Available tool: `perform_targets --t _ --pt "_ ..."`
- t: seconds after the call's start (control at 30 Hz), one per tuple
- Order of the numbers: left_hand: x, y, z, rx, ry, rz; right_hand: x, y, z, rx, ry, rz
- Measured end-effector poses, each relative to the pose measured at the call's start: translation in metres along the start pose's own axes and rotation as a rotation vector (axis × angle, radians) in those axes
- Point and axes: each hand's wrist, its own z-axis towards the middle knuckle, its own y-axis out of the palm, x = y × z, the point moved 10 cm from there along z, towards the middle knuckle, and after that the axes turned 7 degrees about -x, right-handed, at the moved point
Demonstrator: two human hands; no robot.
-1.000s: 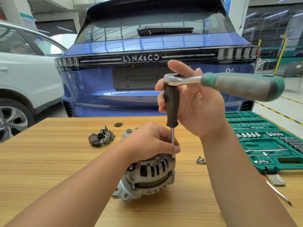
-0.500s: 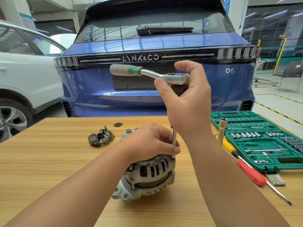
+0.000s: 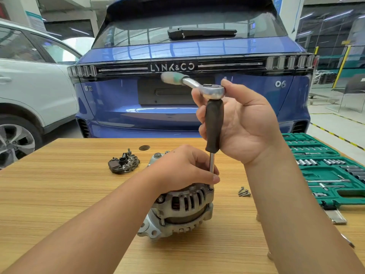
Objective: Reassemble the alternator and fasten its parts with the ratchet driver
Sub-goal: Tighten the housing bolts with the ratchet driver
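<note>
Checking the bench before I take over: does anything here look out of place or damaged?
Nothing looks damaged. Loose bits still lie on the table: a dark part left of the alternator and a few screws right of it, still unfitted.

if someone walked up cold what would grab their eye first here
First, the ratchet driver standing upright mid-frame, its tip on the alternator, gripped by the right hand while the left hand steadies housing and shaft. Behind the wooden table looms a blue Lynk & Co car. A green socket set case lies open at the right.
</note>
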Motion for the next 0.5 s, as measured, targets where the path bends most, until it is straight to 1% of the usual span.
perform_targets --t 0.07,0.13,0.17,0.23,0.27,0.33,0.37,0.4,0.43,0.47,0.5 --pt "0.000 0.000 0.001 0.002 0.002 -0.015 -0.003 -0.007 -0.001 0.065 -0.042 0.083" --pt "0.001 0.000 0.001 0.002 0.007 -0.022 -0.010 -0.012 -0.003 0.137 -0.156 0.109" --pt "0.002 0.000 0.001 0.002 0.008 -0.023 -0.015 -0.013 -0.003 0.154 -0.244 0.101" --pt "0.002 0.000 0.001 -0.003 0.006 -0.028 -0.031 -0.011 -0.009 0.170 -0.502 0.003" --pt "0.002 0.001 0.001 -0.006 0.004 -0.033 -0.041 -0.009 -0.016 0.190 -0.656 -0.119" --pt "0.003 0.001 0.001 -0.010 0.005 -0.037 -0.058 0.003 -0.038 0.266 -0.942 -0.539" --pt "0.003 0.001 0.001 -0.011 0.008 -0.038 -0.061 0.012 -0.045 0.282 -1.048 -0.754" --pt "0.004 0.001 0.000 -0.011 0.013 -0.041 -0.060 0.021 -0.049 0.280 -1.121 -0.924" --pt "0.004 0.001 0.000 -0.010 0.016 -0.041 -0.057 0.027 -0.051 0.256 -1.164 -1.039" --pt "0.005 0.001 0.000 -0.009 0.018 -0.038 -0.054 0.029 -0.051 0.221 -1.177 -1.095" --pt "0.005 0.000 0.000 -0.008 0.017 -0.034 -0.052 0.028 -0.048 0.193 -1.156 -1.092"
